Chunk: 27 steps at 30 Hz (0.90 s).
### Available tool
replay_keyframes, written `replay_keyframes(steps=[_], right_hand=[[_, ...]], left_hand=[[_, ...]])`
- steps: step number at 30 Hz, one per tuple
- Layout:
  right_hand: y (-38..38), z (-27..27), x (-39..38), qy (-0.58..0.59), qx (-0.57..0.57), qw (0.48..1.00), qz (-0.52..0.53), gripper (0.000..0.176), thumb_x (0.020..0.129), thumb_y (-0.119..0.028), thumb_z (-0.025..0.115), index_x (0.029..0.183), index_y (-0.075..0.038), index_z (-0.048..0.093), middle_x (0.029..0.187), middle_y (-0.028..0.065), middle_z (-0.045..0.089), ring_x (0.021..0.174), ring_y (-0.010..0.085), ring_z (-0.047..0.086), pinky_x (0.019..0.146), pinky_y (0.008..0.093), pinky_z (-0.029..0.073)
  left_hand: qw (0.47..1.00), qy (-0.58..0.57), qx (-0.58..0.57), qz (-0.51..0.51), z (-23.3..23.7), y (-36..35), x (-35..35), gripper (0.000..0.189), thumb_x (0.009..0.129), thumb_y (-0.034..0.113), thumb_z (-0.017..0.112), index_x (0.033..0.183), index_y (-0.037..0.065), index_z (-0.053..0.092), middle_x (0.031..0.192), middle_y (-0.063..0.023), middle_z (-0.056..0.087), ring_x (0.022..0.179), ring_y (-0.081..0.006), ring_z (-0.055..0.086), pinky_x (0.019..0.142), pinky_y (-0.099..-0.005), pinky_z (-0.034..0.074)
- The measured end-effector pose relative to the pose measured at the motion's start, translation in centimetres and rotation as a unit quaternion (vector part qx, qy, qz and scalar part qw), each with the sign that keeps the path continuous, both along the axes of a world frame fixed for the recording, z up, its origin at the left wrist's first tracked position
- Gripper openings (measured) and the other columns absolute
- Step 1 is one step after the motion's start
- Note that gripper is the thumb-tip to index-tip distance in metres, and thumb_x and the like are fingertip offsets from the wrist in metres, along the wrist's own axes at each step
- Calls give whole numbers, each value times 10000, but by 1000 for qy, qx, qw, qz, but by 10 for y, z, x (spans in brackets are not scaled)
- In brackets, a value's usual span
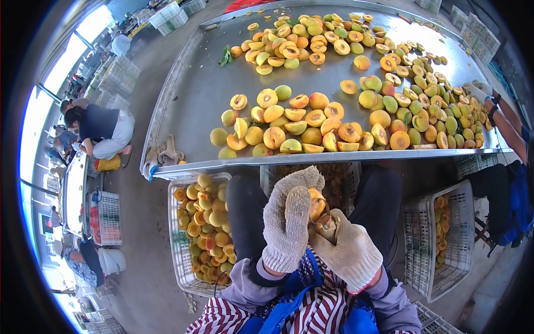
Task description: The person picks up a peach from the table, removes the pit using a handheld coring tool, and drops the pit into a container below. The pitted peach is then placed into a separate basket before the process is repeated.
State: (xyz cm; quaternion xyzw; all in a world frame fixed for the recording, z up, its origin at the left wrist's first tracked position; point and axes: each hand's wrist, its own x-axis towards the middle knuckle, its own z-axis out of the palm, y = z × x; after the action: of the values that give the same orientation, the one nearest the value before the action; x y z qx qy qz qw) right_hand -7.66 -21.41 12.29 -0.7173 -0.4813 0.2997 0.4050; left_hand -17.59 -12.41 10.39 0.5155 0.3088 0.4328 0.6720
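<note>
One peach, held over the lap just below the table edge. Left hand: gloved fingers wrapped round it from the left. Right hand: fingers clenched on what seems a pitting tool, which meets the peach from lower right. Crate at left.

Peach halves on table, crate beneath

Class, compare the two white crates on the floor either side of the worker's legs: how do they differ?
The left crate is heaped nearly full of peach halves; the right crate holds only a few. Fruit hides the left crate's walls; the right crate's mesh walls show bare. Both are white plastic mesh.
</note>
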Motion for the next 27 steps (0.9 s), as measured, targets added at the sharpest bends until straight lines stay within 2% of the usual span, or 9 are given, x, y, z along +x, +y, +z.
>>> replay_keyframes(steps=[5,8,10,13,15,18,19,23,27], right_hand=[[-1,-6,-2,63,8,998,-6,265,857,-242,744,936,-39,593,664,160,641,601,365,669,530,402,530],[-2,-10,0,160,-54,986,8,283,877,-247,727,1015,-25,616,719,176,663,657,299,706,590,371,537],[-5,-17,-4,277,-59,959,11,338,918,-199,714,1172,-10,595,809,-8,656,678,59,581,619,249,498],[1,-4,-1,318,-103,942,22,317,916,-237,703,1102,4,614,788,74,693,707,141,675,656,301,528],[2,1,-1,366,-91,926,24,306,927,-230,693,1110,2,613,777,45,679,666,119,639,627,283,514],[5,14,10,464,-118,877,42,261,944,-210,673,1095,-6,610,743,2,646,586,79,572,548,247,470],[5,17,13,513,-158,842,57,228,951,-198,665,1072,-14,609,718,-11,628,547,59,540,498,228,440],[-1,13,2,425,-172,888,49,189,953,-207,658,959,-28,598,639,-16,577,471,54,499,421,211,380],[-9,18,16,551,-181,803,136,240,957,-248,641,866,-36,575,564,-11,534,390,76,454,364,214,340]], left_hand=[[996,-40,-84,-15,8,-2,1,387,1064,280,463,1273,-25,577,1169,-126,662,1098,-191,623,961,-323,486],[1000,-8,-10,-24,7,-4,1,390,1064,286,464,1267,-26,581,1150,-121,668,1051,-181,638,939,-318,498],[1000,-10,0,-7,11,-7,3,390,1061,308,476,1232,-19,604,1121,-107,679,983,-171,652,900,-306,513],[989,38,-116,-88,30,10,-4,374,1055,318,495,1187,-5,630,1106,-91,687,949,-168,660,852,-294,527],[990,65,-88,-85,26,10,-4,366,1043,327,518,1153,1,642,1084,-98,694,945,-177,674,822,-287,533],[965,112,237,4,14,9,-2,354,1034,303,513,1132,-14,636,1021,-126,698,898,-192,694,796,-312,535],[965,112,238,4,16,9,-2,354,1034,303,513,1132,-14,636,1021,-126,698,898,-192,694,796,-312,535],[984,112,70,-117,37,19,-11,316,1043,249,487,1133,-7,648,944,-100,705,849,-170,682,763,-308,526],[977,143,24,-158,55,16,-14,291,1028,231,520,1078,0,689,930,-90,709,821,-154,677,723,-299,528]])
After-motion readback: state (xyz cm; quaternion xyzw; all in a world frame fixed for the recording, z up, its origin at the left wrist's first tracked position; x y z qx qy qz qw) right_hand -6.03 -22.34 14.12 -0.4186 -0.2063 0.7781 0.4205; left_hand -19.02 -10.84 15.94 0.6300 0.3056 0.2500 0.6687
